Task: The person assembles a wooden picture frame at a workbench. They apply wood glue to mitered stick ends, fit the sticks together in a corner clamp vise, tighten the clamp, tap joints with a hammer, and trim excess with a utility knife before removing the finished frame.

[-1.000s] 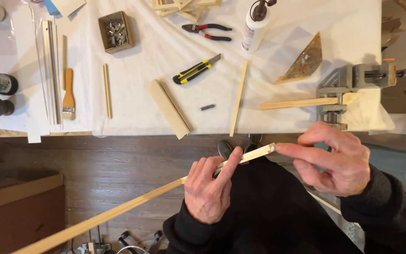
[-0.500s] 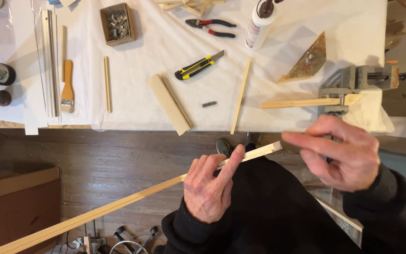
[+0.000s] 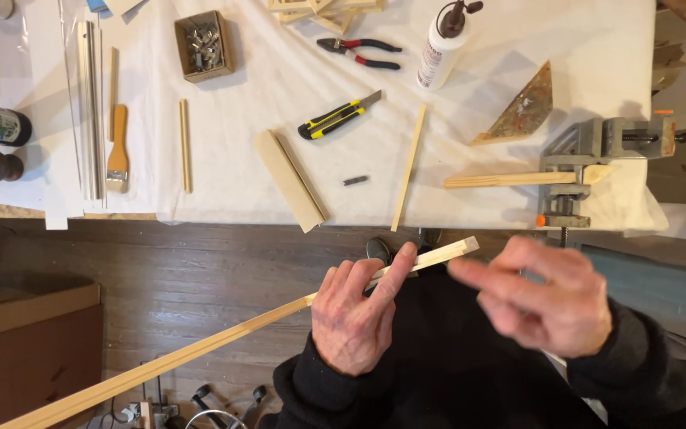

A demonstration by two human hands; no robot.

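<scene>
Since half a second ago my right hand [image 3: 553, 306] has let go of the long pale wooden strip [image 3: 224, 342] and pulled a little away from its near end; it now hovers just beside that end, blurred, fingers loosely spread with the forefinger pointing toward the strip, holding nothing. My left hand [image 3: 355, 318] stays where it was, and it alone carries the strip: my forefinger lies along the top near the cut end, my other fingers curl over it, and my thumb is hidden underneath, so I cannot tell exactly how it presses. From that grip the strip slants down and away to my left, over the dark wooden floor [image 3: 160, 278], running out of view at the lower corner past a brown cardboard box [image 3: 29, 349]. Its cut end sits just in front of the table edge, above my black-sleeved lap.

On the white cloth-covered table [image 3: 518, 32] ahead lie a yellow and black utility knife [image 3: 339, 117], a short flat pale wood block [image 3: 291, 180] and a thin wooden stick [image 3: 409, 167] reaching the table's near edge. Further right, a grey metal clamp [image 3: 589, 163] grips another pale wooden strip [image 3: 510, 179]. Red-handled pliers [image 3: 359, 52], a white glue bottle [image 3: 441, 49], a small box of metal clips [image 3: 203, 46] and a wooden-handled brush [image 3: 118, 151] lie well apart from my hands.
</scene>
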